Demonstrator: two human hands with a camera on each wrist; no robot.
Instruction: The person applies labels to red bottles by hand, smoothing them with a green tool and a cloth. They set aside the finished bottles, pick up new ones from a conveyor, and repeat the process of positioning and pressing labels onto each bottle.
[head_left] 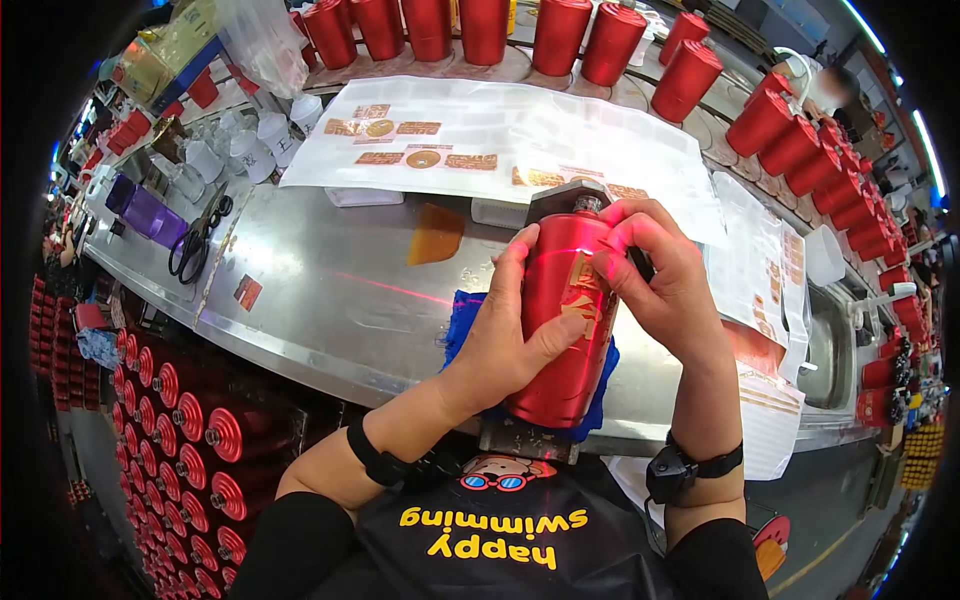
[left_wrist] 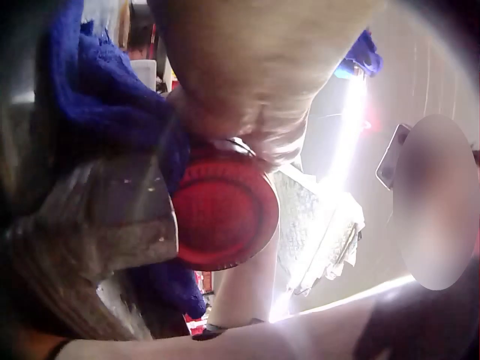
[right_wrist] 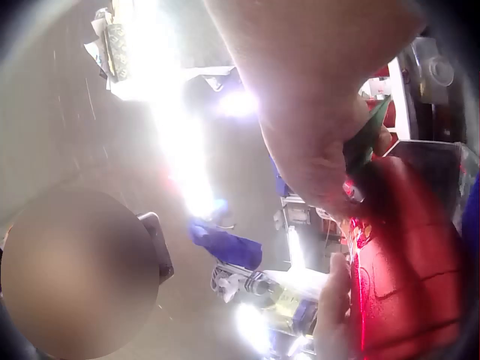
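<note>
A red metallic bottle [head_left: 560,330] with a clear threaded neck leans in front of me, its base towards my body. My left hand [head_left: 510,340] grips its side, thumb lying over the gold-character label [head_left: 583,305]. At the bottle's shoulder my right hand [head_left: 660,275] pinches the label's upper end between thumb and forefinger. A blue cloth [head_left: 468,318] lies beneath the bottle, and a dark angular holder [head_left: 560,200] shows behind the neck. The left wrist view shows the bottle's round base [left_wrist: 225,214]; in the right wrist view the red side [right_wrist: 409,262] fills the lower right.
White sheets of gold labels [head_left: 440,130] cover the back of the metal table [head_left: 330,290]. Black scissors [head_left: 200,235], a purple container [head_left: 145,212] and an amber scraper-like piece [head_left: 435,235] lie leftward. Red bottles [head_left: 485,30] line a conveyor behind; more stand at lower left. A sink [head_left: 830,345] is right.
</note>
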